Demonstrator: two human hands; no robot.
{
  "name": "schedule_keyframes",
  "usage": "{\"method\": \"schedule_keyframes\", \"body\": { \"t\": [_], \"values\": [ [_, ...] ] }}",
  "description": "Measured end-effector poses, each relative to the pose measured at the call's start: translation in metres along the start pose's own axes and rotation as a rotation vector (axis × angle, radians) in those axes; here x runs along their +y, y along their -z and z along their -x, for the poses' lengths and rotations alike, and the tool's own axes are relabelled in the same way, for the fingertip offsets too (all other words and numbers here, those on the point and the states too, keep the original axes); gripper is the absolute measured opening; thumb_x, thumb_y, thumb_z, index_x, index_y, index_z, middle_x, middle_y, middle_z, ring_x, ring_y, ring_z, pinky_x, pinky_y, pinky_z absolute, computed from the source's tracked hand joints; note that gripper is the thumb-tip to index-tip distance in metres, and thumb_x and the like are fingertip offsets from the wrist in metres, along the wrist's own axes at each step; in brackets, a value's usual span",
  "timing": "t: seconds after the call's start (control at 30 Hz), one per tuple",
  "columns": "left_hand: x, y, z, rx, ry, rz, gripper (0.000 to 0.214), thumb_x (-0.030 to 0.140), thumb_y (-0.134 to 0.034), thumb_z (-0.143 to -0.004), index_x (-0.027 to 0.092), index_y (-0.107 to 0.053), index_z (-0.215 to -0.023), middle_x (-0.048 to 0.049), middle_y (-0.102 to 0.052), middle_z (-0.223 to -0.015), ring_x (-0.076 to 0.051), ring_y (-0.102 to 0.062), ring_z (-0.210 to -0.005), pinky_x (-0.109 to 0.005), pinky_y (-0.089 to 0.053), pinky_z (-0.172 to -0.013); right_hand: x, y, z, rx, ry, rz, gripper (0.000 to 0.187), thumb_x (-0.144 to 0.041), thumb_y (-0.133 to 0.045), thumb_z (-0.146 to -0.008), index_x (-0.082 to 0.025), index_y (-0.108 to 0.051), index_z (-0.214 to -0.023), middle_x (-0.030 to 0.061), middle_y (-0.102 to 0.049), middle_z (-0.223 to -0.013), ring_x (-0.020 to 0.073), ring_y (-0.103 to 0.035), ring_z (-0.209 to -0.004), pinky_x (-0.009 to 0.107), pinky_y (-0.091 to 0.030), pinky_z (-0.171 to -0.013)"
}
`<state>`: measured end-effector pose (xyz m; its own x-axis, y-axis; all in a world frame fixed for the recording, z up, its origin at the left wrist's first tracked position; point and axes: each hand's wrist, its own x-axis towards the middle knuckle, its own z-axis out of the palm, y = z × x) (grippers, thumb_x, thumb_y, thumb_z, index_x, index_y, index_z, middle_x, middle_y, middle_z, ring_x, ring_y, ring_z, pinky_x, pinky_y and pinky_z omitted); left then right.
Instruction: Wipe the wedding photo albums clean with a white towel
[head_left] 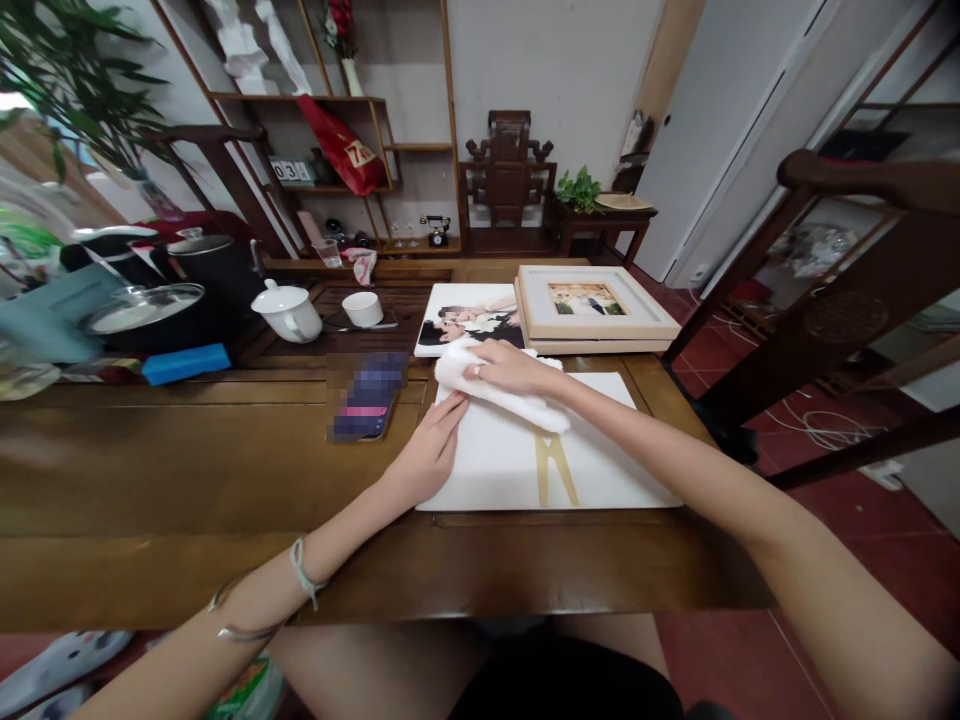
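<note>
A white flat panel (491, 475) with a gold A-shaped piece (543, 478) on it lies on the wooden table in front of me. My right hand (514, 368) presses a folded white cloth (454, 368) onto the panel's upper part, its fingers closed over the cloth. Along the panel's left edge rests my left hand (429, 450), with fingers stretched out and their tips beside the cloth. Part of the panel is hidden under the cloth and my right forearm.
Behind the panel are a photo print (431, 330) and stacked picture frames (525, 320). To the left are a phone (367, 395), a white bowl (363, 309), a lidded cup (287, 310), a blue block (186, 364) and a pan (150, 308). A wooden chair (832, 290) stands right.
</note>
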<state>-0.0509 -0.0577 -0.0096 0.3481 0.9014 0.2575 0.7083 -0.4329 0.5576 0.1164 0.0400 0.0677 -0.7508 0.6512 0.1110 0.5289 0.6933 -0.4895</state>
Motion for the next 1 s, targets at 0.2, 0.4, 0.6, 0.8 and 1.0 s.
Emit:
{"method": "schedule_keyframes", "body": {
  "t": [0.2, 0.4, 0.6, 0.8, 1.0],
  "values": [
    [0.001, 0.002, 0.000, 0.026, -0.043, -0.005, 0.046, 0.020, -0.029, -0.093, 0.011, -0.047, -0.134, -0.0145, -0.045, -0.140, -0.025, -0.038, -0.132, -0.044, -0.029, -0.113, -0.012, -0.003, -0.028, -0.119, 0.040, 0.074, 0.020, -0.026, -0.044, -0.080, -0.015, -0.061, -0.084, 0.0113, -0.065, -0.099, 0.0265, -0.055, -0.091, 0.033, -0.043, -0.076],
    [0.001, 0.000, 0.001, 0.014, 0.007, -0.027, 0.048, 0.019, -0.028, -0.092, 0.006, -0.045, -0.135, -0.0164, -0.041, -0.145, -0.026, -0.034, -0.136, -0.046, -0.026, -0.114, 0.004, 0.018, 0.005, -0.137, -0.046, 0.134, 0.021, -0.028, -0.043, -0.082, -0.016, -0.060, -0.082, 0.0123, -0.065, -0.091, 0.0289, -0.055, -0.090, 0.037, -0.042, -0.077],
    [0.001, -0.001, 0.001, 0.012, 0.001, -0.034, 0.049, 0.020, -0.028, -0.092, 0.006, -0.045, -0.135, -0.0158, -0.041, -0.145, -0.025, -0.033, -0.137, -0.045, -0.025, -0.115, 0.039, 0.040, 0.072, -0.094, -0.158, 0.190, 0.024, -0.030, -0.043, -0.084, -0.017, -0.062, -0.091, 0.0123, -0.061, -0.105, 0.0307, -0.052, -0.104, 0.041, -0.040, -0.087],
    [0.000, 0.000, 0.001, 0.018, -0.008, -0.045, 0.049, 0.021, -0.027, -0.092, 0.004, -0.045, -0.135, -0.0167, -0.040, -0.145, -0.024, -0.033, -0.137, -0.045, -0.025, -0.115, 0.074, 0.053, 0.122, -0.017, -0.275, 0.261, 0.022, -0.034, -0.046, -0.083, -0.020, -0.062, -0.087, 0.0112, -0.059, -0.097, 0.0330, -0.052, -0.106, 0.045, -0.042, -0.088],
    [0.000, -0.001, 0.001, 0.022, -0.006, -0.043, 0.049, 0.021, -0.028, -0.092, 0.005, -0.045, -0.135, -0.0165, -0.041, -0.145, -0.025, -0.034, -0.137, -0.045, -0.026, -0.115, 0.078, 0.046, 0.136, -0.024, -0.140, 0.298, 0.015, -0.033, -0.052, -0.080, -0.020, -0.059, -0.076, 0.0127, -0.059, -0.100, 0.0348, -0.036, -0.128, 0.051, -0.038, -0.096]
  ]
}}
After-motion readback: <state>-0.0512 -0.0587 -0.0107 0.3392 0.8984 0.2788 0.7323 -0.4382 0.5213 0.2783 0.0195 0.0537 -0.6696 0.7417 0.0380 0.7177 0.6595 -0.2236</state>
